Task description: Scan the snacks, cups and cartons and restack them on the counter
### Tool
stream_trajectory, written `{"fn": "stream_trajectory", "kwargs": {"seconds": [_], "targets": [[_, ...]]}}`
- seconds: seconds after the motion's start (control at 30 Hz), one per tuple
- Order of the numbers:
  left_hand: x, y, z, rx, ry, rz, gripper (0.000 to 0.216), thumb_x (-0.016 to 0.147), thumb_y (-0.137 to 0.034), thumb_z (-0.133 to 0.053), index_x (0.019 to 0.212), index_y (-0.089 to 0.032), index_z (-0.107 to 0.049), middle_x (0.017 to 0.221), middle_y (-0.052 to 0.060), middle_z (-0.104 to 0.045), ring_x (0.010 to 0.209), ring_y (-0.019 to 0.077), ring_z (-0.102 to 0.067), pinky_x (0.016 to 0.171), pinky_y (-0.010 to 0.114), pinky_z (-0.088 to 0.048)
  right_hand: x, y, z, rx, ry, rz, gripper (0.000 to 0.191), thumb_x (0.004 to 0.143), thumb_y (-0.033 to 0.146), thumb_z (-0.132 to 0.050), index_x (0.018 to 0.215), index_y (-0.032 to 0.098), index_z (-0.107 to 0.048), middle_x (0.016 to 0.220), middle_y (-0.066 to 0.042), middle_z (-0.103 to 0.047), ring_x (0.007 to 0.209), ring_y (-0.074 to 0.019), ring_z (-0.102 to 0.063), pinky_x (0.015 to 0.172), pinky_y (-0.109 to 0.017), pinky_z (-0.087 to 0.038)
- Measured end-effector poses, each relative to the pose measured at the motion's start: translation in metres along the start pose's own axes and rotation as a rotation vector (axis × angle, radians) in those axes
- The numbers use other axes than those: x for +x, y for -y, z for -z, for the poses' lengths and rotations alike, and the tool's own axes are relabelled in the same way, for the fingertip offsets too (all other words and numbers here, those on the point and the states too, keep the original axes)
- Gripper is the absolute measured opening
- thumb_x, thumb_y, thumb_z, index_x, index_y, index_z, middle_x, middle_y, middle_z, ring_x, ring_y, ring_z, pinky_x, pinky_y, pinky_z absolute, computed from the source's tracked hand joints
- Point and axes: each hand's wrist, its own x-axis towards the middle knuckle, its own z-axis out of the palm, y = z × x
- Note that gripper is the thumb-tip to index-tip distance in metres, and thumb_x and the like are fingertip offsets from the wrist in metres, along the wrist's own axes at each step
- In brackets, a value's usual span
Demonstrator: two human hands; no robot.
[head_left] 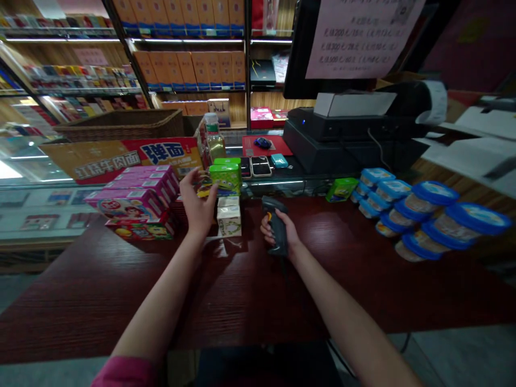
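My right hand (287, 230) is wrapped round the handle of a dark barcode scanner (276, 239), held over the table with its head tilted forward. My left hand (198, 205) reaches toward a stack of green boxes (226, 177); its fingers are curved and apart, with nothing seen in them. Whether the fingertips touch the green boxes I cannot tell. Small white patterned boxes (229, 217) stand just in front of the green ones. Left of my left hand, pink boxes (133, 203) are piled on red boxes (147, 228).
On the right, a lone green box (341, 190) lies beside several blue-lidded tubs (435, 196). A noodle carton (133, 156), a bottle (214, 137), phones (260, 166) and a monitor (294, 54) are behind. The scanner's cable runs down across the dark wooden table (242, 301).
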Motion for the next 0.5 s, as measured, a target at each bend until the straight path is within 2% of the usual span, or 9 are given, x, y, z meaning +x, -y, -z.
{"fn": "stream_trajectory", "kwargs": {"seconds": [0.1, 0.2, 0.37, 0.5], "targets": [[0.015, 0.015, -0.009, -0.118, 0.085, 0.181, 0.064, 0.078, -0.037, -0.084, 0.133, -0.020, -0.056, 0.128, 0.011, -0.058, 0.111, 0.0231, -0.062, 0.099, 0.037, -0.053, 0.005, -0.005, -0.004, -0.012, 0.001, -0.018, 0.040, 0.089, 0.053, -0.063, 0.076, 0.016, -0.060, 0.063, 0.001, -0.047, 0.049, -0.0099, -0.037, 0.034, -0.016, -0.033], [0.016, 0.024, -0.014, -0.201, 0.160, 0.299, 0.058, 0.074, -0.032, -0.086, 0.124, -0.019, -0.061, 0.117, 0.009, -0.065, 0.104, 0.0223, -0.066, 0.096, 0.036, -0.054, 0.001, -0.003, -0.005, -0.019, 0.020, 0.012, 0.041, 0.090, 0.054, -0.061, 0.074, 0.017, -0.059, 0.063, 0.002, -0.046, 0.049, -0.0096, -0.034, 0.033, -0.016, -0.032], [0.017, 0.025, -0.013, -0.226, 0.212, 0.366, 0.047, 0.070, -0.029, -0.088, 0.110, -0.018, -0.067, 0.103, 0.006, -0.072, 0.094, 0.0209, -0.069, 0.091, 0.035, -0.057, -0.004, 0.002, -0.010, -0.020, 0.100, 0.030, 0.041, 0.088, 0.055, -0.064, 0.074, 0.017, -0.061, 0.062, 0.002, -0.047, 0.049, -0.0099, -0.033, 0.032, -0.016, -0.034], [0.019, 0.020, -0.006, -0.267, 0.285, 0.371, 0.043, 0.070, -0.034, -0.088, 0.107, -0.018, -0.072, 0.106, 0.007, -0.076, 0.098, 0.0220, -0.071, 0.091, 0.036, -0.059, -0.008, 0.004, -0.020, -0.012, 0.154, 0.032, 0.041, 0.088, 0.055, -0.064, 0.075, 0.016, -0.062, 0.064, 0.001, -0.047, 0.050, -0.0101, -0.036, 0.031, -0.016, -0.036]]}}
